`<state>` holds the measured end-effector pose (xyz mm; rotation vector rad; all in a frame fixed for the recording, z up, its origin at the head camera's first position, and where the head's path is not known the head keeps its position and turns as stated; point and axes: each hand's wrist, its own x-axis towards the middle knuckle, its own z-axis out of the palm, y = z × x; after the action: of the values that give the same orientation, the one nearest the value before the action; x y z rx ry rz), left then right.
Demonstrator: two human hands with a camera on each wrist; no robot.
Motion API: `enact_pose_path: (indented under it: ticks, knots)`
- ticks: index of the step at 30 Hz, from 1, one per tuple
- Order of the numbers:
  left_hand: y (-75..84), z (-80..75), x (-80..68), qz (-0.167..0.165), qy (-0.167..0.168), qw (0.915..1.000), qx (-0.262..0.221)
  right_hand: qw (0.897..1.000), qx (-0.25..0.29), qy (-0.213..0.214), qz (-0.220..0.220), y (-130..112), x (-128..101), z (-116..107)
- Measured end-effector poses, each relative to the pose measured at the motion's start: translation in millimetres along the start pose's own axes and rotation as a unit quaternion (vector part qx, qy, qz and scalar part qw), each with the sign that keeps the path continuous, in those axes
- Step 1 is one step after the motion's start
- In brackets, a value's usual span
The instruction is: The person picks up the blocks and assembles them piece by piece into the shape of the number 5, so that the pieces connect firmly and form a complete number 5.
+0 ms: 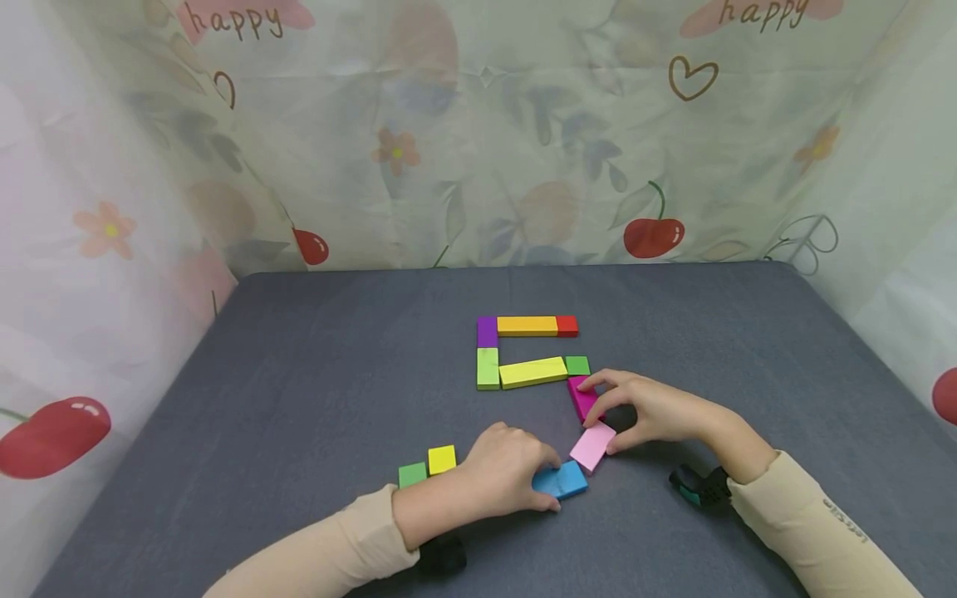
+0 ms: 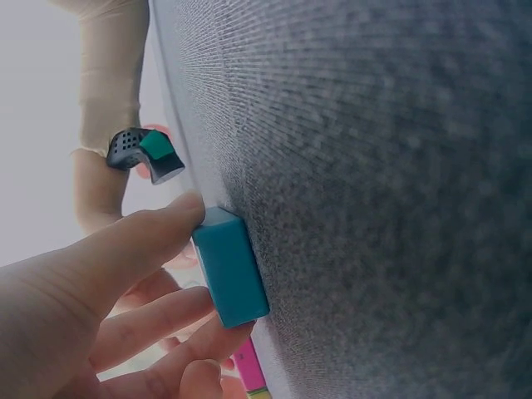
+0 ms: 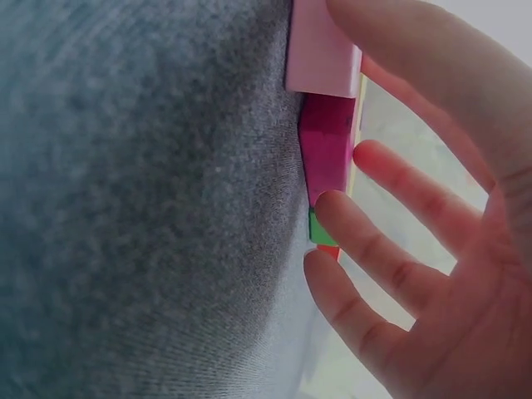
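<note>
My left hand (image 1: 504, 469) grips a blue block (image 1: 561, 480) between thumb and fingers, down at the tabletop; the left wrist view shows the thumb on one end of this block (image 2: 231, 270). A pink block (image 1: 592, 447) lies slantwise close to the blue one. My right hand (image 1: 658, 409) pinches it with thumb and index finger. The other right fingertips are at the magenta block (image 1: 581, 399), which touches or nearly touches the pink block (image 3: 324, 50) in the right wrist view. Beyond the magenta block is a small green block (image 1: 577, 365).
A yellow block (image 1: 533, 373), lime block (image 1: 488, 369), purple block (image 1: 488, 332), orange block (image 1: 527, 326) and red block (image 1: 567, 326) continue the bent line. Another yellow block (image 1: 442, 459) and green block (image 1: 412, 475) lie beside my left forearm on the grey table (image 1: 336, 357).
</note>
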<state>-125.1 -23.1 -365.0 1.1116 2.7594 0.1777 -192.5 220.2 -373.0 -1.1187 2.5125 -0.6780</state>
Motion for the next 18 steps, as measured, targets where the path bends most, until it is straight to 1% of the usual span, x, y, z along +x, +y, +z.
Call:
enact_pose_path:
  ticks: [18]
  knots:
    - [-0.4,-0.7,-0.1,0.0,-0.009,0.9999,-0.005,1.0,-0.001,0.003,0.002,1.2,0.6,0.7]
